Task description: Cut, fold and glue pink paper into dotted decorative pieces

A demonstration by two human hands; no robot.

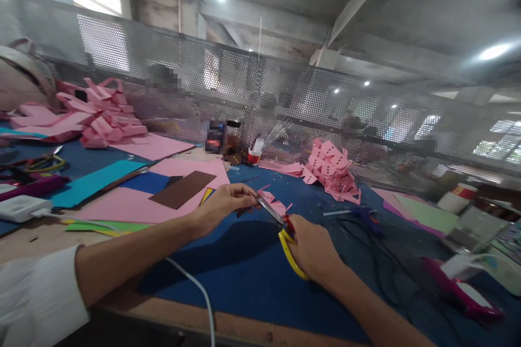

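My right hand (pixel 311 246) is closed round the yellow and red handles of a pair of scissors (pixel 280 225), whose blades point up and left. My left hand (pixel 228 201) pinches a small piece, too small to name, right at the blade tips. Pink paper scraps (pixel 273 203) lie on the blue mat (pixel 244 265) just behind the blades. Both hands hover low over the mat near the table's middle.
A pile of folded pink paper (pixel 101 114) sits at the far left, another pink heap with holes (pixel 331 171) at the back. Coloured sheets, a brown strip (pixel 182 188), a white cable (pixel 199 293) and a magenta tool (pixel 464 290) lie around. A perforated metal screen (pixel 285 92) bounds the back.
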